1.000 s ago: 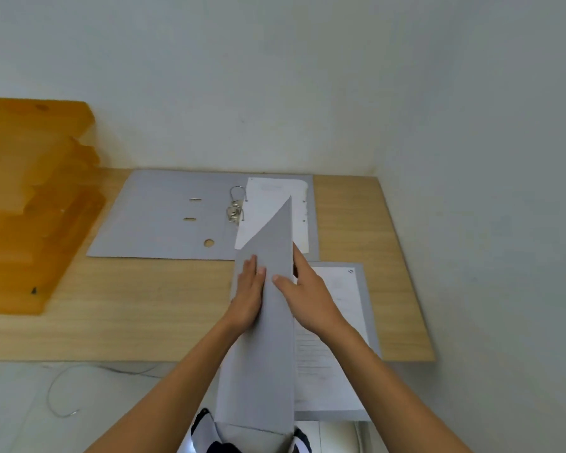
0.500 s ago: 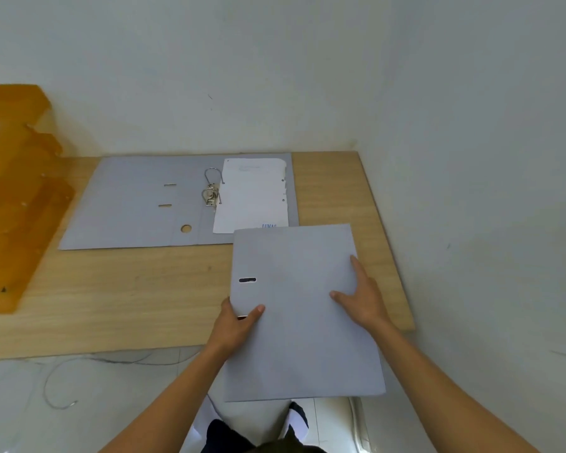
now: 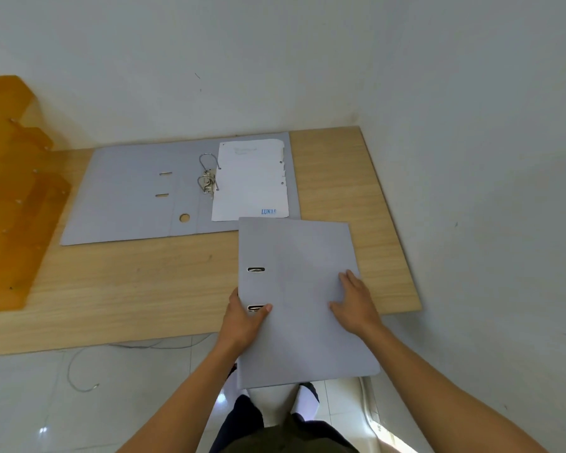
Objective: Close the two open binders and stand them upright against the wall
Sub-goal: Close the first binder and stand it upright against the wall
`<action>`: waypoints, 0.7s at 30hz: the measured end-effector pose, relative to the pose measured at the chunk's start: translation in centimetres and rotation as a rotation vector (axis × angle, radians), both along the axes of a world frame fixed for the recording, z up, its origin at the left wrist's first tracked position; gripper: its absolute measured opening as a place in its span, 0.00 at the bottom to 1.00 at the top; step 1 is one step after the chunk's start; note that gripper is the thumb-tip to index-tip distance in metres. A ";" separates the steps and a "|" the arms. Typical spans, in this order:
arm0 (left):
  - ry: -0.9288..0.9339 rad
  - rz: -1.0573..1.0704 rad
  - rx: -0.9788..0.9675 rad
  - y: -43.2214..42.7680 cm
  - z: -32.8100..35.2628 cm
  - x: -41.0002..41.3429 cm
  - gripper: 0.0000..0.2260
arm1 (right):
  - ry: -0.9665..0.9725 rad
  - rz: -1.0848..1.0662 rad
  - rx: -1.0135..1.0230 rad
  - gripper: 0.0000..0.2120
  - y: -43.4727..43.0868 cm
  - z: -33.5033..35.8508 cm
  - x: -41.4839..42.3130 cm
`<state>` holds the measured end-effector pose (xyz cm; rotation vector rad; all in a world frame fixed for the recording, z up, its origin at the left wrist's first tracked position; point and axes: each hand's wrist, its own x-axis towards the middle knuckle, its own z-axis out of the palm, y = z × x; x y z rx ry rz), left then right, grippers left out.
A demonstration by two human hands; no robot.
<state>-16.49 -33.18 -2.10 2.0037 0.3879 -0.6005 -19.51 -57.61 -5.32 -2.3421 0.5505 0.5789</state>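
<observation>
A: Where are the two binders to be found?

B: The closed binder (image 3: 299, 299) is seen lying flat at the near right of the desk (image 3: 128, 289), its near end overhanging the desk edge. The open binder (image 3: 134, 194) is spread flat at the far side, close to the back wall (image 3: 209, 60), with a white sheet (image 3: 250, 181) lying on its right half beside the ring mechanism (image 3: 207, 178).

A: How is the closed one held?

B: Its spine edge is clasped by the left hand (image 3: 244, 317), the thumb laid over the cover by the lower slot and the fingers hidden below. The right hand (image 3: 355, 304) is pressed flat on the cover, fingers spread, nothing being gripped.

A: How is it expected to handle?

B: Stiff board covers are suggested, so little bending is likely; the weight is judged modest, as few papers appear to be filed. The smooth grey cover may prove slippery under a flat palm.

A: Where should hold be taken?

B: The spine is best gripped, with the opposite edge pinched so the cover is kept shut while the binder is tipped upright. The open binder's sheet, ragged at its edge, should be handled gently.
</observation>
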 end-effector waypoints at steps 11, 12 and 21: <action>0.252 0.347 -0.386 1.0 -0.7 1.4 0.35 | 0.054 -0.091 0.219 0.32 3.7 0.5 1.0; 0.293 0.343 -0.419 0.9 -0.4 1.8 0.33 | 0.047 -0.109 0.230 0.31 4.1 0.9 1.0; 0.412 -0.089 -0.842 -2.6 3.9 4.0 0.26 | -0.161 -0.310 0.383 0.27 6.5 7.2 1.7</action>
